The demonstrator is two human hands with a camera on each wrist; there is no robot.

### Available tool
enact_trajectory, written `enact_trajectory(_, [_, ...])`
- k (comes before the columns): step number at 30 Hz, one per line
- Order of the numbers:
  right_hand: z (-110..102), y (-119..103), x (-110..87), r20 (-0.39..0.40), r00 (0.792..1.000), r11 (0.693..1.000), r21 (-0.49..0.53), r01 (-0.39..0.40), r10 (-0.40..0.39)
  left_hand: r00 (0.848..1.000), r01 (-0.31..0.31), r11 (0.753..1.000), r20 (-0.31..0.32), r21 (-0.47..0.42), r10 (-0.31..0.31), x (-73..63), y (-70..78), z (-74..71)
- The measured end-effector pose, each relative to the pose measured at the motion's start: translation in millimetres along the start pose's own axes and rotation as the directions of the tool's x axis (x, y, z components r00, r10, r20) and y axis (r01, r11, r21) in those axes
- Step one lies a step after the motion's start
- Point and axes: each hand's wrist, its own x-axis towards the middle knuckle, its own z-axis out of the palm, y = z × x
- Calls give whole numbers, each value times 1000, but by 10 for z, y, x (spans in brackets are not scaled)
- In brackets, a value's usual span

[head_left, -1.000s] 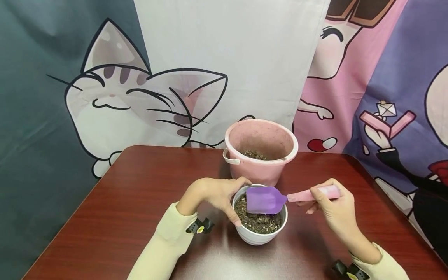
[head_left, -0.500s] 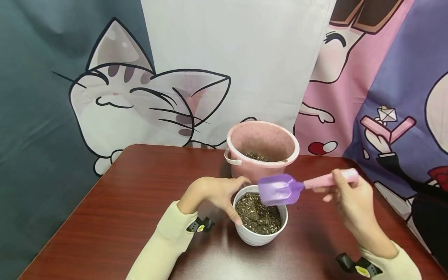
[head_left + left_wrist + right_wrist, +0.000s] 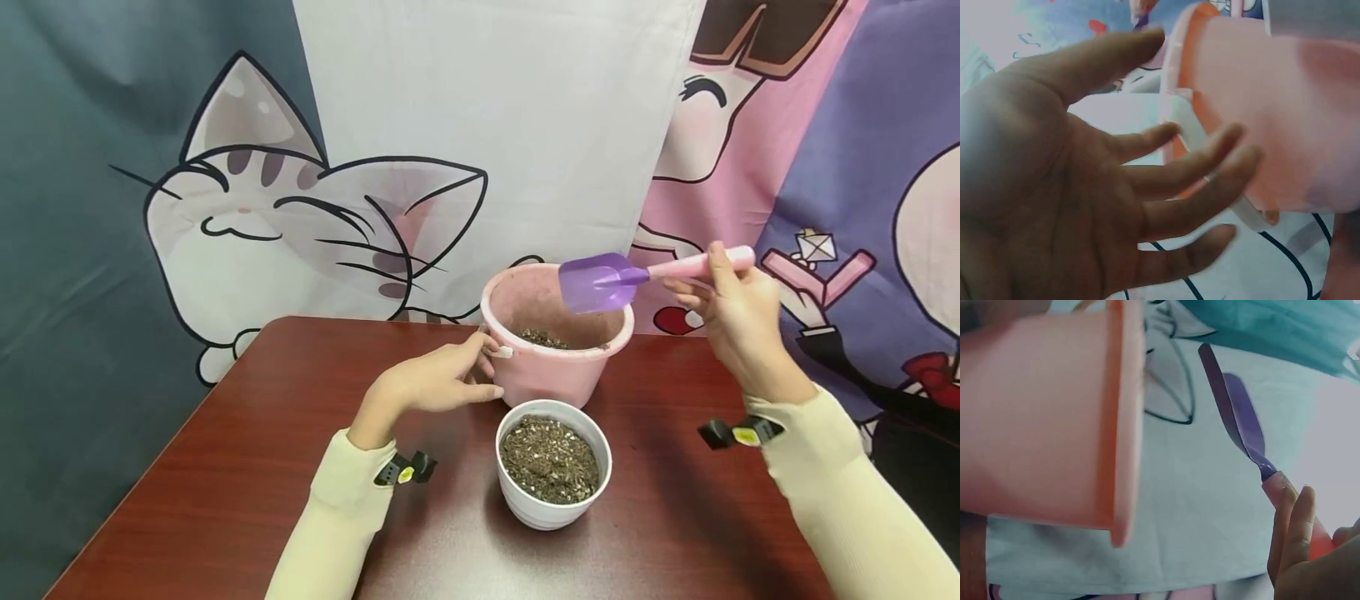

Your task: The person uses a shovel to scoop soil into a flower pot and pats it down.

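Note:
My right hand point(image 3: 742, 321) grips the pink handle of a purple-bladed trowel point(image 3: 600, 283), its blade held above the right part of a pink bucket point(image 3: 555, 375). In the right wrist view the trowel point(image 3: 1244, 419) stands apart from the bucket's rim. My left hand point(image 3: 431, 379) is at the bucket's left side by its white handle; in the left wrist view its fingers point(image 3: 1191, 200) are spread, fairly straight, beside that handle point(image 3: 1194, 134). Dark soil lies low inside the bucket. In front of it stands a white pot point(image 3: 551, 512) filled with soil point(image 3: 551, 458) almost to the rim.
The bucket and pot stand on a dark red-brown table point(image 3: 300, 417), close to each other. Behind the table's far edge hangs a printed cloth point(image 3: 315, 233) with a cartoon cat and other figures.
My right hand has lifted the trowel from over the white pot up and back to above the bucket. My left hand has let go of the pot and moved to the bucket's left side.

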Motion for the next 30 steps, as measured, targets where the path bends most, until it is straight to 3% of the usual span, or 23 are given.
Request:
enact_trajectory(7, [159, 426, 370, -133, 987, 963, -240, -123, 93, 982, -76, 992, -165, 104, 93, 71, -108, 27])
enact_trajectory(11, [203, 642, 521, -151, 976, 913, -356, -202, 157, 980, -52, 991, -186, 122, 74, 79, -144, 28])
enact_trajectory(16, [227, 807, 637, -241, 938, 838, -432, -332, 248, 981, -13, 991, -189, 136, 39, 92, -174, 36])
enact_trajectory(19, [234, 884, 677, -280, 923, 777, -506, -374, 262, 979, 5, 991, -201, 134, 22, 106, -187, 47])
enact_trajectory(25, [256, 983, 743, -227, 926, 553, -749, -365, 303, 976, 10, 993, -217, 117, 15, 127, -204, 61])
enact_trajectory(26, [259, 997, 756, -208, 926, 528, -773, -353, 314, 977, 9, 993, -214, 118, 17, 130, -205, 63])
enact_trajectory(28, [263, 1026, 776, -158, 928, 512, -797, -321, 337, 978, 7, 993, -209, 121, 19, 133, -200, 66])
enact_trajectory(30, [260, 1052, 788, -123, 933, 468, -838, -281, 339, 978, 9, 991, -208, 137, 20, 134, -192, 67])
